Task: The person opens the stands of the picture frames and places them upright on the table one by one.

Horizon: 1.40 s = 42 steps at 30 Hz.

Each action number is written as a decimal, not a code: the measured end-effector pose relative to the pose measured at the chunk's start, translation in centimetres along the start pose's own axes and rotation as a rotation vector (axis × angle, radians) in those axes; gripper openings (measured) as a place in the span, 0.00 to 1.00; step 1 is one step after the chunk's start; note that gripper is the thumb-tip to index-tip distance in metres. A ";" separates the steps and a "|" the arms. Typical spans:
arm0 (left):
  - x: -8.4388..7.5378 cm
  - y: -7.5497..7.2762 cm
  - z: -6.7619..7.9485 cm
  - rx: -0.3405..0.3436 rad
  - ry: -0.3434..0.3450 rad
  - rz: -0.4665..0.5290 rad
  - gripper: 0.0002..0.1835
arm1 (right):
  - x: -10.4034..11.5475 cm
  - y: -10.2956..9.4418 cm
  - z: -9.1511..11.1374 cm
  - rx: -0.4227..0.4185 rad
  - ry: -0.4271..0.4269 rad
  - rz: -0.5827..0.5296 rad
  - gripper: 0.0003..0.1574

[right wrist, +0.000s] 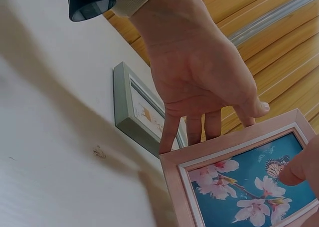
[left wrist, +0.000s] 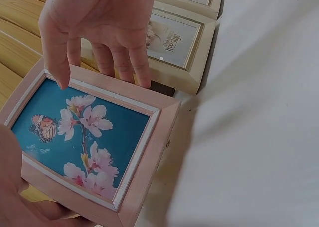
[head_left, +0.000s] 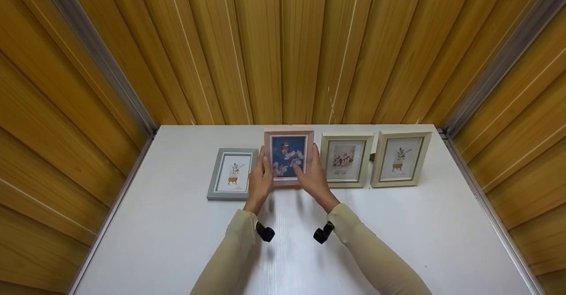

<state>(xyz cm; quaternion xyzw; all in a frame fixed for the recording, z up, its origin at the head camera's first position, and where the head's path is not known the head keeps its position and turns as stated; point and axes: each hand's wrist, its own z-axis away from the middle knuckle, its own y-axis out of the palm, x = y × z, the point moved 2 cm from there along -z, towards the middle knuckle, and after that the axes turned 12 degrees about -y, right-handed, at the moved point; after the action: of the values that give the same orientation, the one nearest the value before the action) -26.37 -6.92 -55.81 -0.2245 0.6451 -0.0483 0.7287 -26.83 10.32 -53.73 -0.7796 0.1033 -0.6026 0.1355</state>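
Note:
Both hands hold a pink picture frame [head_left: 289, 182] upright, one at each side. Its picture shows a butterfly and pink blossoms on blue. My left hand [head_left: 260, 181] grips the left edge, with fingers reaching behind it in the right wrist view. At the right edge, my right hand [head_left: 315, 181] has its thumb over the front and its fingers behind, as the left wrist view shows. Whether the lower edge touches the table I cannot tell. Close to the left hand is a grey-green picture frame [head_left: 216, 171]; a cream picture frame [head_left: 325, 158] stands beside the right hand.
Another cream frame [head_left: 379, 160] stands farther right, turned slightly. All the frames are toward the back of a white table [head_left: 283, 250]. Wood-patterned panels [head_left: 283, 51] rise behind the table and at both sides.

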 end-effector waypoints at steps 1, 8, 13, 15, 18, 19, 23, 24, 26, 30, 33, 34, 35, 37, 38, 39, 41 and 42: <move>0.1 0.0 -0.1 0.005 -0.003 0.000 0.30 | -0.1 0.1 0.0 -0.002 0.003 0.005 0.58; 0.8 0.3 -0.4 0.068 -0.049 0.052 0.31 | -0.6 0.6 0.3 -0.012 0.021 0.002 0.58; 0.9 0.5 -0.7 0.070 -0.026 0.056 0.30 | -1.0 0.8 0.1 -0.034 -0.024 0.001 0.59; 1.0 0.7 -0.9 0.065 -0.012 0.049 0.30 | -1.1 0.9 0.0 -0.046 -0.031 0.002 0.60; 1.1 0.8 -1.2 0.061 0.006 0.052 0.30 | -1.2 1.0 -0.1 -0.053 -0.036 0.005 0.60; 1.1 0.8 -1.2 0.055 0.013 0.056 0.29 | -1.2 1.0 -0.2 -0.052 -0.033 0.010 0.60; 1.3 1.0 -1.3 0.061 0.010 0.060 0.30 | -1.3 1.3 -0.2 -0.053 -0.043 0.026 0.60; 1.4 1.0 -1.3 0.066 0.004 0.054 0.30 | -1.4 1.3 -0.2 -0.054 -0.045 0.033 0.60; 1.4 1.0 -1.2 0.075 -0.004 0.049 0.30 | -1.5 1.3 -0.2 -0.062 -0.048 0.041 0.59; 1.5 1.1 -0.9 0.079 -0.013 0.037 0.30 | -1.8 1.4 0.0 -0.071 -0.056 0.067 0.59; 1.6 1.1 -0.9 0.089 -0.017 0.035 0.31 | -1.8 1.5 0.1 -0.073 -0.063 0.079 0.59; 1.6 1.1 -0.9 0.092 -0.015 0.035 0.31 | -1.9 1.5 0.1 -0.072 -0.063 0.082 0.59; 1.7 1.1 -0.9 0.093 -0.016 0.032 0.31 | -1.9 1.5 0.2 -0.071 -0.061 0.080 0.59; 1.8 1.1 -0.9 0.094 -0.019 0.026 0.31 | -1.8 1.5 0.3 -0.068 -0.060 0.077 0.59; 1.9 1.1 -0.9 0.095 -0.019 0.026 0.31 | -1.8 1.5 0.4 -0.067 -0.060 0.074 0.59; 1.9 1.1 -0.9 0.093 -0.020 0.022 0.31 | -1.8 1.5 0.5 -0.065 -0.058 0.073 0.59; 2.0 1.1 -0.8 0.090 -0.020 0.016 0.31 | -1.7 1.5 0.7 -0.061 -0.058 0.066 0.59; 2.0 1.1 -0.8 0.091 -0.016 0.017 0.31 | -1.7 1.4 0.8 -0.060 -0.062 0.064 0.59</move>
<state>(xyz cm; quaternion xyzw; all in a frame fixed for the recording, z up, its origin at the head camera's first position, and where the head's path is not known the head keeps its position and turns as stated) -27.03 -6.85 -58.10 -0.1860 0.6381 -0.0697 0.7439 -26.50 9.59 -55.95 -0.7980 0.1419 -0.5701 0.1347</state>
